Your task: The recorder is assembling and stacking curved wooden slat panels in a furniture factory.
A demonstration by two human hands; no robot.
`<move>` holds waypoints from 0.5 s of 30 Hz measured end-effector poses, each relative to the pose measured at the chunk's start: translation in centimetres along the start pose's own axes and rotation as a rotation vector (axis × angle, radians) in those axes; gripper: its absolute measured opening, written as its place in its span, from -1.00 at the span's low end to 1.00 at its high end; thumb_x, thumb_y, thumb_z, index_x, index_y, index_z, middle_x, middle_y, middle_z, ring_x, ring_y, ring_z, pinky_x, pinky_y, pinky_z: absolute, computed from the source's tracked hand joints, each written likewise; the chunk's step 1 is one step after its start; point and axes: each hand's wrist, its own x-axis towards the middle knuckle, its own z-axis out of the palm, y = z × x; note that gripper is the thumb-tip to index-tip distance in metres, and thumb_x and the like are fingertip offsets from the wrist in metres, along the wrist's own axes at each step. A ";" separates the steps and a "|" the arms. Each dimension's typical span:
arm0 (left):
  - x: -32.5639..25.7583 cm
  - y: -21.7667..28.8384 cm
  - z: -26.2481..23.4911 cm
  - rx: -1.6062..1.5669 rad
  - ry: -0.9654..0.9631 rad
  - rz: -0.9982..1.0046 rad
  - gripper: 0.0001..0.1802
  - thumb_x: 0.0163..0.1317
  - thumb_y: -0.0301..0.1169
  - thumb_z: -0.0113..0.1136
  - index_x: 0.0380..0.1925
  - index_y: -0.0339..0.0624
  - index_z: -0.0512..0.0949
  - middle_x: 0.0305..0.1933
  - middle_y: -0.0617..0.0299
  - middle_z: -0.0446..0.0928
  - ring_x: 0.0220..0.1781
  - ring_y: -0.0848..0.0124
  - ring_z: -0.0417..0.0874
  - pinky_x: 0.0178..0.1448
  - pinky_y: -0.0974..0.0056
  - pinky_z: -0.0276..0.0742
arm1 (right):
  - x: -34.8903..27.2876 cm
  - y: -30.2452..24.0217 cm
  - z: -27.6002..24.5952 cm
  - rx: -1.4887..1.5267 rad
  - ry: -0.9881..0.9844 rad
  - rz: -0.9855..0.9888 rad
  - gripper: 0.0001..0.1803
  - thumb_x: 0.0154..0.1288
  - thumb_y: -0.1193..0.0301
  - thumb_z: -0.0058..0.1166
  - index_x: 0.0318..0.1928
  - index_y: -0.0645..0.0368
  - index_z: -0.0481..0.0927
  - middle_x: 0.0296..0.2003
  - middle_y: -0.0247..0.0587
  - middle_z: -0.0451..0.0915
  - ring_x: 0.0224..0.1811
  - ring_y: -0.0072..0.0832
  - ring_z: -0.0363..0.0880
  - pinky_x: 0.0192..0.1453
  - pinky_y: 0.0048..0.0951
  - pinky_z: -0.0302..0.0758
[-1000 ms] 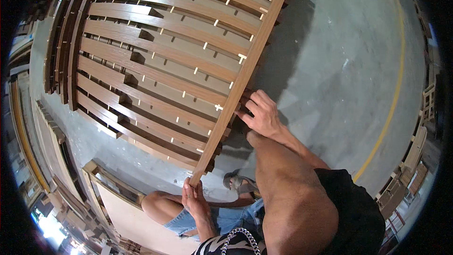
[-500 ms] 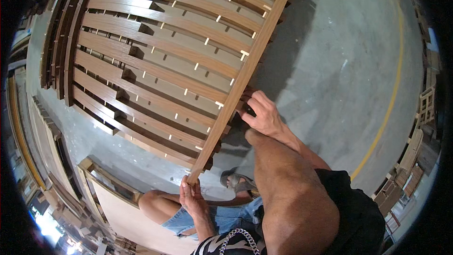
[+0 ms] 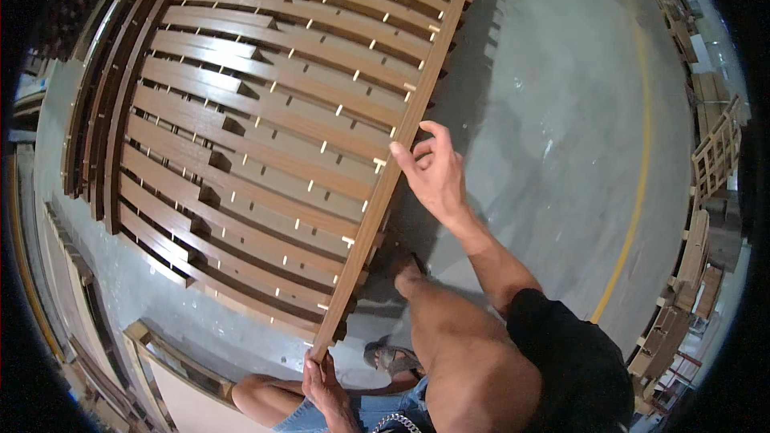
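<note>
Right hand (image 3: pixel 437 172), formerly lower on the long wooden rail (image 3: pixel 385 184), now raised with fingers open against its edge to steady it; left hand (image 3: pixel 325 381) closed on the rail's near end, the rail laid across stacked slats (image 3: pixel 265 136) on concrete floor (image 3: pixel 553 112).

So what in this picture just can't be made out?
- Head view: the left hand grips the long side rail; its palm side is turned away.
- The rail's far end runs off the top edge.
- The right hand hides its contact with the rail.
- Stacked wood frames at the right rim are too small.
</note>
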 end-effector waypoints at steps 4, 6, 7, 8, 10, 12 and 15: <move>0.3 0.1 0.1 0.024 -0.028 0.011 -0.42 0.37 -0.16 0.09 0.13 -0.51 0.38 0.01 -0.01 0.48 0.04 0.29 0.53 0.19 0.27 0.48 | 1.9 -2.1 0.7 -0.210 -0.007 0.071 -0.18 0.16 0.32 0.17 0.29 0.29 -0.04 -0.58 0.14 0.57 -0.49 0.10 0.61 -0.38 -0.06 0.56; -1.1 2.5 2.5 0.069 0.022 -0.072 -0.44 0.33 -0.18 0.14 0.05 -0.56 0.42 -0.05 -0.08 0.54 -0.05 0.24 0.57 0.09 0.26 0.53 | 2.3 -2.2 0.8 -0.250 0.002 0.088 -0.19 0.15 0.30 0.15 0.29 0.28 -0.02 -0.57 0.19 0.57 -0.48 0.13 0.60 -0.35 -0.01 0.55; -1.2 2.7 3.1 0.063 0.020 -0.069 -0.44 0.33 -0.18 0.14 0.05 -0.56 0.42 -0.05 -0.08 0.54 -0.05 0.24 0.57 0.09 0.26 0.53 | 2.4 -2.0 0.8 -0.298 0.004 0.117 -0.19 0.14 0.29 0.13 0.29 0.28 0.00 -0.55 0.25 0.57 -0.48 0.16 0.60 -0.32 0.03 0.55; -1.4 2.9 3.4 0.063 0.071 -0.110 -0.50 0.37 -0.26 0.07 0.04 -0.58 0.41 0.00 -0.09 0.50 0.02 0.24 0.53 0.17 0.26 0.48 | 2.5 -1.7 0.6 -0.300 0.023 0.104 -0.20 0.13 0.26 0.11 0.29 0.27 0.02 -0.56 0.24 0.57 -0.46 0.19 0.59 -0.28 0.06 0.54; -1.5 2.8 3.6 0.056 0.122 -0.151 -0.56 0.41 -0.33 0.01 0.04 -0.60 0.41 0.05 -0.09 0.47 0.08 0.24 0.50 0.24 0.25 0.43 | 2.8 -1.6 0.1 -0.311 0.034 0.097 -0.21 0.13 0.26 0.11 0.28 0.27 0.04 -0.55 0.25 0.57 -0.46 0.19 0.59 -0.28 0.06 0.54; -1.4 2.2 2.7 0.125 0.048 -0.183 -0.48 0.40 -0.20 0.01 0.12 -0.50 0.39 0.15 -0.06 0.44 0.23 0.18 0.41 0.34 0.10 0.33 | 2.8 -1.6 -0.2 -0.318 0.036 0.106 -0.24 0.14 0.25 0.10 0.26 0.28 0.07 -0.54 0.27 0.57 -0.44 0.20 0.59 -0.26 0.06 0.53; -1.2 0.6 2.6 0.039 0.005 -0.034 -0.44 0.38 -0.17 0.06 0.12 -0.52 0.38 0.01 -0.01 0.49 0.01 0.29 0.55 0.18 0.25 0.50 | 3.1 -1.3 -0.1 -0.340 0.009 0.122 -0.25 0.15 0.25 0.10 0.26 0.27 0.08 -0.53 0.28 0.57 -0.42 0.22 0.59 -0.24 0.05 0.52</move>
